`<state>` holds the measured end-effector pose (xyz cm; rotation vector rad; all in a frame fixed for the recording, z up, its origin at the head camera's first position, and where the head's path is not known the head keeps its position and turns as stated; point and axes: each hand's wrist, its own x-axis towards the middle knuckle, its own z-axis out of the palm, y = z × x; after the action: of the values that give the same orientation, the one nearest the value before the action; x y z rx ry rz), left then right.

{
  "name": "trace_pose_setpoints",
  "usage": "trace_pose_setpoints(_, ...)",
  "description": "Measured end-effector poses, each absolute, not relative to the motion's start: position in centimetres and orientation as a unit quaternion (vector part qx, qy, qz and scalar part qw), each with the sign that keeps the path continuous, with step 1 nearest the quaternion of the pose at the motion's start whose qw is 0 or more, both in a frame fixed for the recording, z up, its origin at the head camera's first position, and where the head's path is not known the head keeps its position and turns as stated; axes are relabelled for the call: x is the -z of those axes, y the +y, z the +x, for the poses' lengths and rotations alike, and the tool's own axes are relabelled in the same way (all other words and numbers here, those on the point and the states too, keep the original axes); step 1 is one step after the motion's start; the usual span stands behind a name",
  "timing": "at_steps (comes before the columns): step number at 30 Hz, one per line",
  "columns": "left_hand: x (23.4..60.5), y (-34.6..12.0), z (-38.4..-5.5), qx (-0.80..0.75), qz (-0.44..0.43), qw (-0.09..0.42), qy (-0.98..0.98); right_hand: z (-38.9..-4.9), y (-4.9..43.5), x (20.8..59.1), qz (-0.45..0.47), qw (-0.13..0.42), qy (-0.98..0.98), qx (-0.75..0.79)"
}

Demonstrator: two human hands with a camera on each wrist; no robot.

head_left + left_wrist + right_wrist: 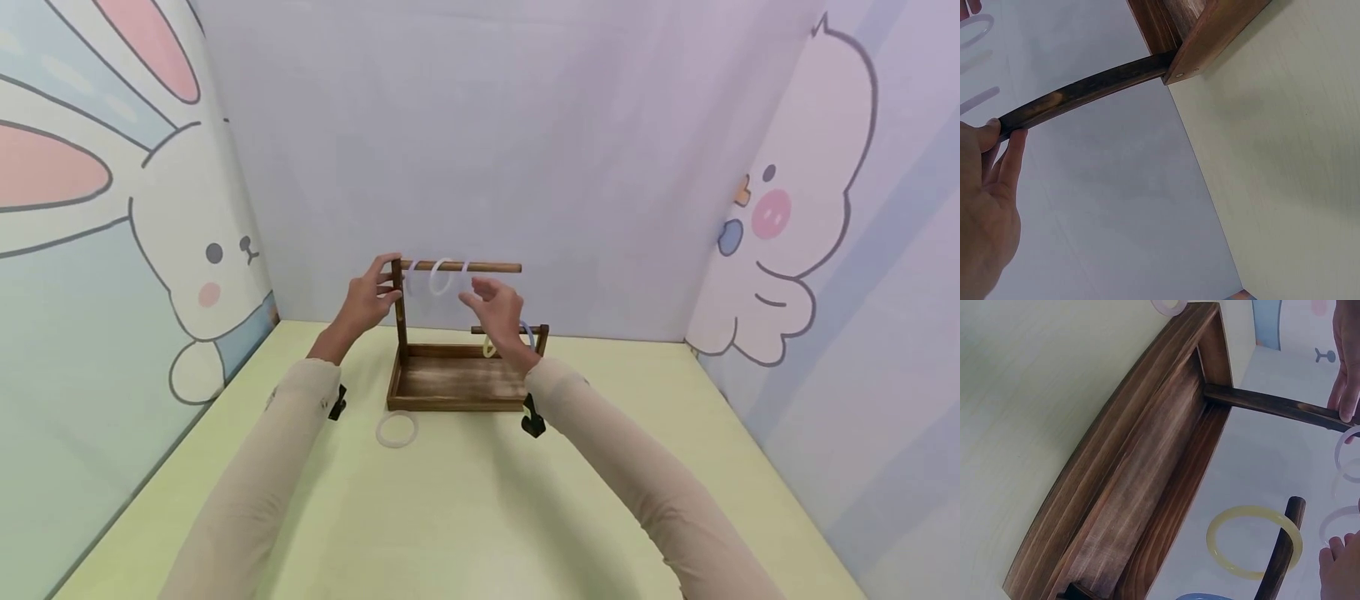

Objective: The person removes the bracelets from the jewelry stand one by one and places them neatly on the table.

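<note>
My left hand (367, 300) grips the upper end of the upright post (1094, 89) of a dark wooden bangle stand, thumb on one side and fingers on the other. From the stand's top bar (498, 267) hang a white bangle (432, 285) and a lilac bangle (412, 267) nearer the post. Another pale lilac bangle (464, 267) hangs farther right. My right hand (498, 310) is just below and beside that one, thumb and fingers apart, fingertips close to its rim. In the right wrist view only part of the right hand shows, at the edge.
On the lower bar (1275, 569) hang a yellow bangle (1210, 542) and a blue bangle (532, 335), partly behind my right hand. A pale bangle (379, 432) lies on the table before the stand's tray (450, 405). A curtain wall (600, 208) stands behind.
</note>
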<state>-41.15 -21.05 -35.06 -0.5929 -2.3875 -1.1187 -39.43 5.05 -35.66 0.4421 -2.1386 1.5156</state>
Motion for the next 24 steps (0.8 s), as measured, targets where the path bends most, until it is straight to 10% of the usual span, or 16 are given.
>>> trace_pose_setpoints(24, 35.2, -21.2, -41.1, 0.412, -0.223, 0.222, -0.855, -40.2, 3.6, 35.5, 0.15, 0.246, -0.771, -0.568)
